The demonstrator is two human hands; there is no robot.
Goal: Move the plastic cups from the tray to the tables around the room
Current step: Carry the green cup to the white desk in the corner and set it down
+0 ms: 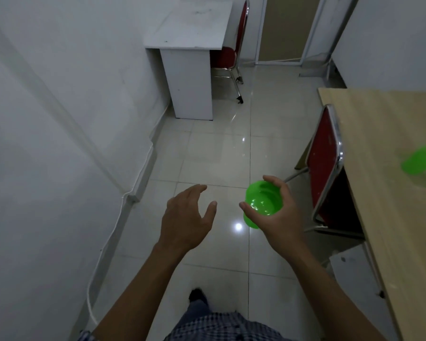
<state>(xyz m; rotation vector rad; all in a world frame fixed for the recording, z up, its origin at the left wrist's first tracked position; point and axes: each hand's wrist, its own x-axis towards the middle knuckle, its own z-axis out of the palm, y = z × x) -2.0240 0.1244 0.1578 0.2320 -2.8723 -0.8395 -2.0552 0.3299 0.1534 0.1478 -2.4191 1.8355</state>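
My right hand (279, 217) grips a bright green plastic cup (262, 201) over the tiled floor, thumb and fingers curled round its rim, the cup's mouth facing up toward me. My left hand (187, 217) hovers beside it on the left, fingers spread and relaxed, holding nothing. A second green plastic cup (422, 161), blurred, lies on the wooden table (391, 193) at the right edge. A small white table (192, 23) stands at the far end against the left wall. No tray is in view.
A red chair with chrome frame (324, 158) is tucked at the wooden table. Another red chair (228, 55) sits behind the white table. White wall with a cable runs along the left. A door frame (280, 30) is at the back. Glossy floor tiles (207, 148) stretch ahead.
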